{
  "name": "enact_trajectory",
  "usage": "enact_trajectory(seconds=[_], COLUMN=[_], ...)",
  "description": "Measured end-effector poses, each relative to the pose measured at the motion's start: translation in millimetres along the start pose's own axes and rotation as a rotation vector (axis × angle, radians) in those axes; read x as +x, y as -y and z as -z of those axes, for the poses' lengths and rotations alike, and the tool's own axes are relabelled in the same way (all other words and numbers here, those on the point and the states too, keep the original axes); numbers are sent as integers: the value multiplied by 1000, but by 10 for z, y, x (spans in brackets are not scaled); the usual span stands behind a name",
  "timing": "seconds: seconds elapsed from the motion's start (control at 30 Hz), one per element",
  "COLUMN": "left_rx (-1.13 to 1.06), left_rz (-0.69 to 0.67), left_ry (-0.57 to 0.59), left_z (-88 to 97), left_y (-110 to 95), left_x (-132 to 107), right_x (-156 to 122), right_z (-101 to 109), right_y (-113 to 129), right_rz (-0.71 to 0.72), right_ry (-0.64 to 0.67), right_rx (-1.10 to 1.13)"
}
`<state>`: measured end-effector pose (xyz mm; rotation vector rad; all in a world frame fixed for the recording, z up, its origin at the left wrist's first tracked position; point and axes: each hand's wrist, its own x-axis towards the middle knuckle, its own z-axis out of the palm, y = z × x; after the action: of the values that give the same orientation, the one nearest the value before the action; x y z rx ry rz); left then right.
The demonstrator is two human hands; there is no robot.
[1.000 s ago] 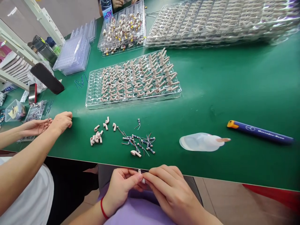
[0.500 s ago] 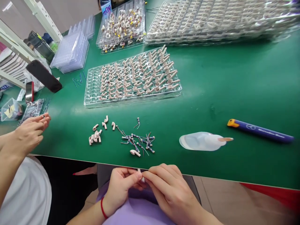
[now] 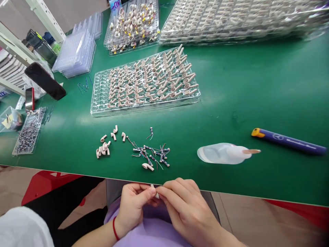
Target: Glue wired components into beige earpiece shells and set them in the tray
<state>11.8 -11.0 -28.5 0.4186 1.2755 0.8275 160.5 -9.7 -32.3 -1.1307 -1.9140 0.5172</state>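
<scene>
At the table's near edge, my left hand (image 3: 135, 202) pinches a small white earbud shell (image 3: 156, 195) between thumb and fingers. My right hand (image 3: 186, 207) meets it from the other side, its fingertips closed on the same piece; they hide most of it. Just beyond my hands, a single pinkish-white shell (image 3: 147, 166) lies on the green table. Beside it is a loose heap of small wired parts (image 3: 162, 156) with thin leads. Farther left, several bent earbud shells (image 3: 103, 150) lie in a cluster.
A clear tray (image 3: 144, 80) of shells stands mid-table, with stacked filled trays (image 3: 231, 24) behind. At right lie a translucent squeeze bottle (image 3: 223, 153) and a blue box cutter (image 3: 290, 141). Left are a phone (image 3: 45, 80), empty trays (image 3: 74, 51) and a co-worker's white sleeve (image 3: 24, 226).
The co-worker's hands have left the view at left, uncovering a small tray of parts. My hands stay almost in place, still holding the earbud shell. The view has shifted slightly.
</scene>
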Motion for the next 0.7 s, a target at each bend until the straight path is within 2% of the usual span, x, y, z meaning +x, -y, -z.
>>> enact_trajectory(seconds=[0.33,0.7], left_rx=[-63,-12], left_rz=[-24,54], left_ry=[-27,47], left_z=[-47,76], left_y=[25,12], left_x=[-6,21], right_x=[-10,-12], right_z=[-12,-20], right_y=[-5,-20], right_rz=[1,27], right_ry=[-13,-31], right_rx=[-16,0])
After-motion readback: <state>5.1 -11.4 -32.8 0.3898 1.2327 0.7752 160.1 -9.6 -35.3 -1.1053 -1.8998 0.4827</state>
